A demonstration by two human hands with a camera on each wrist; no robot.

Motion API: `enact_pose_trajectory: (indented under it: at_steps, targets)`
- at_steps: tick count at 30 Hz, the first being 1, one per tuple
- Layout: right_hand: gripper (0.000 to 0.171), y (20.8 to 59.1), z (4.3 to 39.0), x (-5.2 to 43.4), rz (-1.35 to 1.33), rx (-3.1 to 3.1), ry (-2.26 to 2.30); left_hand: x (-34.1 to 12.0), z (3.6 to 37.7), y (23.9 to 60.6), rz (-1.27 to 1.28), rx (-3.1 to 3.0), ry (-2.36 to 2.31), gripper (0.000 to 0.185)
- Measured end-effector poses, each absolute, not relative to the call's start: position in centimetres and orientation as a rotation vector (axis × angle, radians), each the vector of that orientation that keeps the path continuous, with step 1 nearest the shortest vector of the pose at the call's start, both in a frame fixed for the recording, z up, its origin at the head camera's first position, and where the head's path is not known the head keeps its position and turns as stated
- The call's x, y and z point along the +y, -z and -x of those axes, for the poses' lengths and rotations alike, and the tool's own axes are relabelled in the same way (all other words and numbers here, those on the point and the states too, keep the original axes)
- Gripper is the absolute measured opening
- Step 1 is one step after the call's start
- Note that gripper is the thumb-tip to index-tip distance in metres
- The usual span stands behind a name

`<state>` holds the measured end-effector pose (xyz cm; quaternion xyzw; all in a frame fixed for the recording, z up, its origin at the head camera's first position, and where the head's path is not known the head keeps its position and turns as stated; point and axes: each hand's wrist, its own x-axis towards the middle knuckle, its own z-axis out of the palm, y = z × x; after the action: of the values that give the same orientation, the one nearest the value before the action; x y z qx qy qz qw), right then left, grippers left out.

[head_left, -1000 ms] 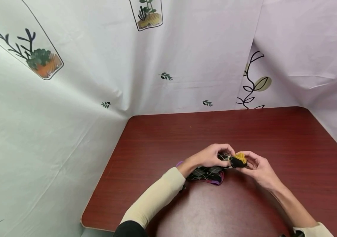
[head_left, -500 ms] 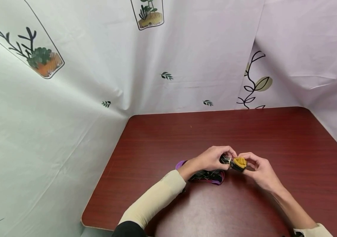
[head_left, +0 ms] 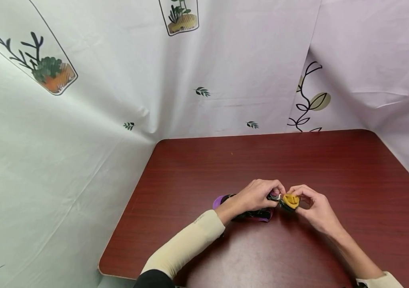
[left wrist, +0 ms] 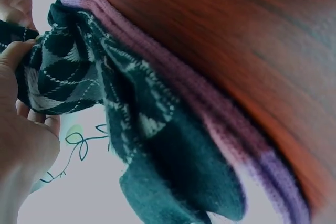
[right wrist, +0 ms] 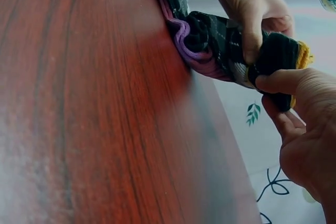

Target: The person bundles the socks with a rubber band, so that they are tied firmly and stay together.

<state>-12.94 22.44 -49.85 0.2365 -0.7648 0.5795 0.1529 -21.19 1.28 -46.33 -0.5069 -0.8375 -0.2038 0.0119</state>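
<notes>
A dark argyle sock [left wrist: 68, 66] is stretched between my hands, raised off the table at its right end. My left hand [head_left: 258, 195] pinches it near the middle, thumb on the near side. At its right end, my right hand [head_left: 312, 206] pinches a black folded part [right wrist: 278, 56] between thumb and fingers. Yellow knit fabric [head_left: 292, 201] shows bunched inside that end. Under the argyle sock lies a pink and purple sock [left wrist: 205, 100], partly hidden by my left wrist in the head view. Whether the layers are joined, I cannot tell.
The reddish-brown wooden table [head_left: 204, 168] extends around the socks on all sides. White printed cloth [head_left: 226, 72] hangs behind it and along the left and right.
The sock's right end has turned, so its yellow inside faces the head camera more fully. Both hands keep their pinch; the left has dipped slightly.
</notes>
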Motion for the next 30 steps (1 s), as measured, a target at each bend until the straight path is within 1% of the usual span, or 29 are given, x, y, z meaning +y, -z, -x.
enact_pose_trajectory:
  at_steps: [4,12,19,26,30]
  targets:
    - [0.039,49.7,12.9,22.5,-0.665,-2.225,-1.626,1.3,21.0,46.2,1.553,-2.622,0.588,0.034]
    - [0.045,49.9,12.6,22.6,-0.683,-2.246,-1.517,1.1,21.2,46.6,1.541,-2.611,0.549,0.036]
    - [0.051,49.5,12.5,22.1,-0.75,-2.156,-1.369,0.9,20.8,46.7,1.506,-2.543,0.533,0.029]
    - [0.048,47.4,11.8,21.0,-0.81,-2.049,-1.274,0.8,20.1,46.6,1.47,-2.534,0.496,0.037]
    - [0.047,47.0,11.6,20.8,-0.815,-2.038,-1.261,0.8,20.1,46.7,1.472,-2.509,0.445,0.038]
